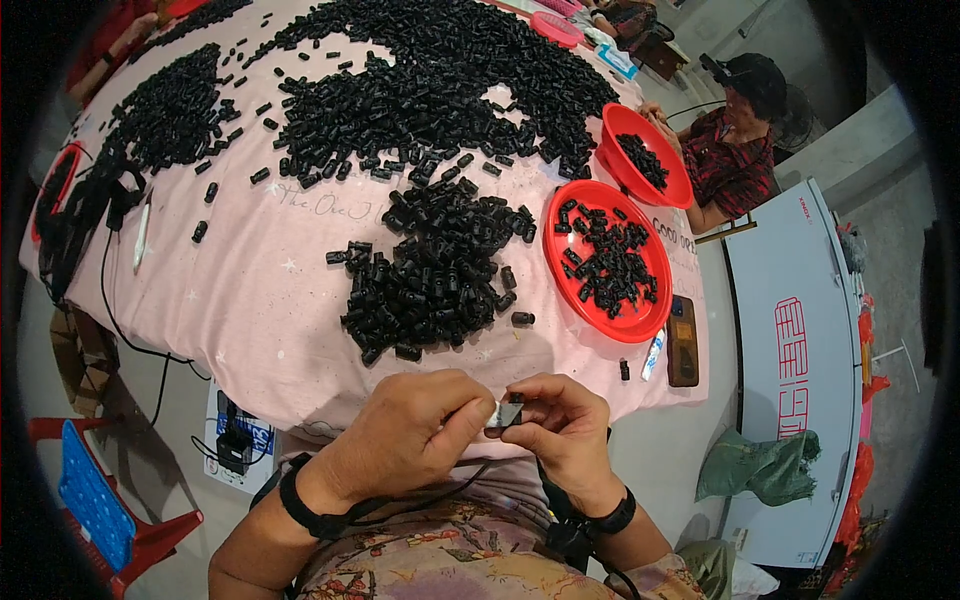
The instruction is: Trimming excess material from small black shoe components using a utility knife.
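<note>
My left hand (410, 430) and my right hand (560, 425) meet at the near edge of a table covered in pink cloth (260, 290). Together they pinch one small black plastic part with a pale piece on it (505, 413). The fingertips of both hands touch it. Just beyond my hands lies a heap of the same small black cylinder parts (430, 270). A red round tray (605, 260) holding several such parts sits to the right of that heap. Both wrists wear black straps.
A much larger spread of black parts (430, 80) covers the far table. A seated person at the far right holds a second red tray (645, 155). A dark phone (683, 340) lies by the near tray. Black cables (90, 210) run at the left. A white panel (790, 370) stands at the right.
</note>
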`<state>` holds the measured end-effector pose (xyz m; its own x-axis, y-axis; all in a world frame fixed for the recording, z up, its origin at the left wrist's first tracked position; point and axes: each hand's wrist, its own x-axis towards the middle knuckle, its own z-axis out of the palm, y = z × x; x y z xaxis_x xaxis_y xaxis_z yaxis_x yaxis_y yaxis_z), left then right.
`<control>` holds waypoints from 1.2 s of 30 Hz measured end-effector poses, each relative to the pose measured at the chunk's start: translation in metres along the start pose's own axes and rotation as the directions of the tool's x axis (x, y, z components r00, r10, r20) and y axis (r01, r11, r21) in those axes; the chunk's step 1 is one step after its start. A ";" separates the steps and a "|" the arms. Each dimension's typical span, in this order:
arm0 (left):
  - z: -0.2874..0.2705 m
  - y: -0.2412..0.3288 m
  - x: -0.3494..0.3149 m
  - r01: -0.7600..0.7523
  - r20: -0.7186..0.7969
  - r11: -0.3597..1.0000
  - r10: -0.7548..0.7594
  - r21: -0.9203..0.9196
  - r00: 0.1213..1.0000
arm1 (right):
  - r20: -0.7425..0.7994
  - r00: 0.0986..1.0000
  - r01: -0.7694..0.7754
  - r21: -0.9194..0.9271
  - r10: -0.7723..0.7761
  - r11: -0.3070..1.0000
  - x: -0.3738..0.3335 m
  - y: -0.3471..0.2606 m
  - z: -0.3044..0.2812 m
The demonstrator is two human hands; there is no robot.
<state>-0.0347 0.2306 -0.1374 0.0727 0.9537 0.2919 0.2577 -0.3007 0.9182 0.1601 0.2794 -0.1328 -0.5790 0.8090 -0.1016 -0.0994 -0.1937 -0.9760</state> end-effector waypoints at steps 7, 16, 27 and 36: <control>-0.004 -0.003 0.004 0.121 -0.038 0.987 -0.126 -0.103 0.991 | 0.032 0.999 0.002 0.094 -0.005 0.996 0.002 0.003 -0.006; -0.002 -0.009 0.005 0.139 -0.091 0.984 -0.150 -0.115 0.985 | 0.013 0.996 -0.085 0.066 0.084 0.994 0.002 -0.002 -0.007; -0.002 -0.007 0.007 0.250 -0.079 0.964 -0.258 -0.095 0.963 | -0.081 0.991 -0.105 -0.007 0.104 0.994 0.001 -0.003 -0.015; -0.002 -0.007 0.005 0.262 -0.086 0.960 -0.271 -0.100 0.959 | -0.189 0.981 -0.065 -0.134 0.039 0.989 0.003 -0.001 -0.018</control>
<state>-0.0379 0.2377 -0.1415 -0.0835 0.9950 0.0540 0.1699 -0.0392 0.9847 0.1727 0.2923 -0.1360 -0.4186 0.8913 -0.1744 0.0480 -0.1701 -0.9843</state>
